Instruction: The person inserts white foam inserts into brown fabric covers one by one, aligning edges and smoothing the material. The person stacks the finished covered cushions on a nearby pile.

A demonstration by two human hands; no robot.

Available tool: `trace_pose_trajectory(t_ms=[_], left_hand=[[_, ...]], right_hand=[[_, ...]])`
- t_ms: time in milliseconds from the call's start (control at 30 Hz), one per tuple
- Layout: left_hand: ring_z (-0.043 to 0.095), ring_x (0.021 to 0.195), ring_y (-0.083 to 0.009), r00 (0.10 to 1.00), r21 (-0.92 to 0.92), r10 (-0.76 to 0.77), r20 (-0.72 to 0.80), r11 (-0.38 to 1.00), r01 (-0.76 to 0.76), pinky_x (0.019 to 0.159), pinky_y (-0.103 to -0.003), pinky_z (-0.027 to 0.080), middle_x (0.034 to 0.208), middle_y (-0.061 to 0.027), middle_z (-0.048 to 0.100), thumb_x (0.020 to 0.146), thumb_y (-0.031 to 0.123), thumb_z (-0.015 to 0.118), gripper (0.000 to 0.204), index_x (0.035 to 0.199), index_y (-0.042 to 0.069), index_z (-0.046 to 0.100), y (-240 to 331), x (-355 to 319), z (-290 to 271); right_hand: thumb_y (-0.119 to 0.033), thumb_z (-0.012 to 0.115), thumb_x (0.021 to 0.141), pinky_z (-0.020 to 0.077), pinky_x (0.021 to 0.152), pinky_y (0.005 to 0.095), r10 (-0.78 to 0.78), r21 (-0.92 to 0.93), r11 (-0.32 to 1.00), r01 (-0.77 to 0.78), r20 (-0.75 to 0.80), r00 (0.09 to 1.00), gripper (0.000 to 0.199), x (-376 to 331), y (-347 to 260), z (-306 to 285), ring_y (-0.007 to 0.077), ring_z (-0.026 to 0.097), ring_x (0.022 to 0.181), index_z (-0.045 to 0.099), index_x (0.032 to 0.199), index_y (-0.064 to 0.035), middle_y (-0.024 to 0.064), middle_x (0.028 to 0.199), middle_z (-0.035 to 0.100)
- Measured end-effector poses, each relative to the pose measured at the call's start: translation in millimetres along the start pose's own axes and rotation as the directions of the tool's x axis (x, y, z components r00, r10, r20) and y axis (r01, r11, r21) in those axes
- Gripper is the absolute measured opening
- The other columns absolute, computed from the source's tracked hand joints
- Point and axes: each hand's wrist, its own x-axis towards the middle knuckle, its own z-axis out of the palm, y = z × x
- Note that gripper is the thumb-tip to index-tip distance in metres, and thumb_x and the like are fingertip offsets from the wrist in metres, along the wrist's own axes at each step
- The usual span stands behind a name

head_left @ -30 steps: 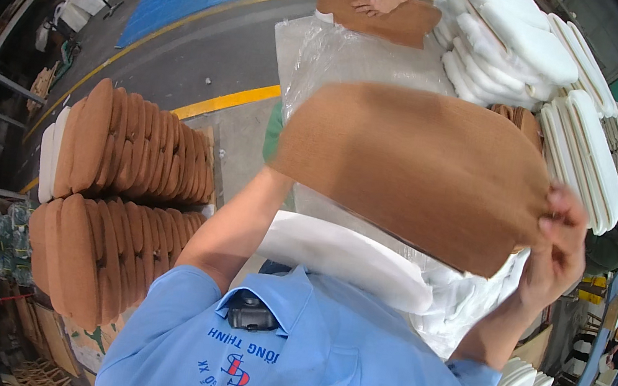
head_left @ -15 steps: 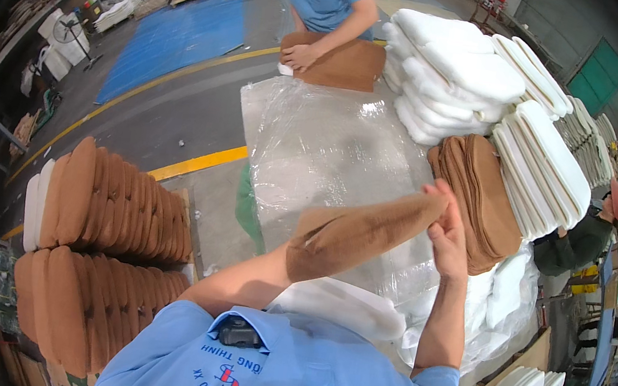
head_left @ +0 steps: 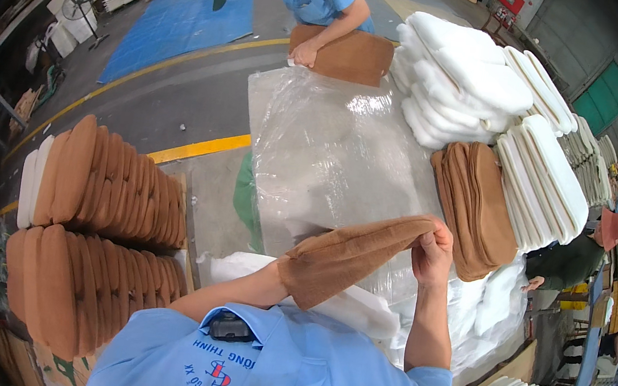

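A brown fabric cushion cover (head_left: 351,258) is pulled over my left hand and wrist like a sleeve. Only my left forearm (head_left: 247,291) shows, so its fingers are hidden inside the cloth. With fingers closed, my right hand (head_left: 434,256) grips the cover's far right end. Below the cover, close to my body, lies a white cushion pad (head_left: 364,313), partly behind my left arm and the cloth. Clear plastic sheeting (head_left: 330,149) covers the table in front of me. Right of my right hand stands a pile of folded brown covers (head_left: 473,209).
Stacked white pads (head_left: 467,66) and further upright white pads (head_left: 545,183) fill the right side. Rows of brown cushions (head_left: 106,183) stand at the left. Across the table, a co-worker's hand (head_left: 305,54) rests on a brown cushion (head_left: 353,56).
My right hand has turned and closed around the cover's end, where its fingers were extended before. The cover hangs lower and wider at my left wrist.
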Motion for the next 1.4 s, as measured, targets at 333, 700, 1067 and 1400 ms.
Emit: trace_pose_trajectory(t_ms=[333,700,1067,1400], left_hand=[[0.065,0.125,-0.0304,0.989,-0.112,0.12,0.087,0.988,-0.11,0.108,-0.048,0.053,0.137,-0.014,0.065,0.102,0.024,0.058,0.041,0.138,0.006,0.061,22,-19,24],[0.06,0.131,-0.0218,0.977,0.083,0.107,0.184,0.989,-0.124,0.114,-0.04,0.047,0.143,-0.0112,0.063,0.098,0.026,0.074,0.061,0.149,0.0,0.053,43,-78,107],[0.063,0.127,-0.0183,0.928,-0.245,0.217,0.302,0.959,-0.144,0.111,-0.036,0.047,0.138,-0.007,0.066,0.105,0.029,0.067,0.049,0.145,0.004,0.057,-1,-110,66],[0.071,0.105,-0.0129,0.893,-0.136,0.334,-0.301,0.912,-0.387,0.09,-0.031,0.057,0.119,-0.0043,0.074,0.108,0.037,0.064,0.036,0.123,0.005,0.072,-12,-151,45]], right_hand=[[-0.024,0.072,0.102,0.0515,0.104,0.0368,-0.04,0.166,0.984,0.072,-0.19,0.981,0.027,-30,6,-6,0.0197,0.068,0.116,0.069,0.119,-0.0033,0.0073,0.123,0.073],[-0.007,0.066,0.099,0.0491,0.079,0.0292,-0.081,-0.696,0.713,-0.086,-0.204,0.976,0.015,-52,-91,6,0.0138,0.063,0.088,0.073,0.109,0.0022,0.0039,0.099,0.069],[-0.042,0.071,0.096,0.0509,0.093,0.0474,0.686,-0.594,0.699,-0.398,0.398,0.61,0.051,66,-113,142,0.0317,0.061,0.109,0.059,0.129,-0.0037,0.0151,0.116,0.064],[-0.064,0.057,0.102,0.0576,0.087,0.0417,0.881,-0.382,0.376,-0.844,0.431,0.198,0.061,38,112,149,0.021,0.068,0.101,0.056,0.126,-0.0083,0.0121,0.109,0.071]])
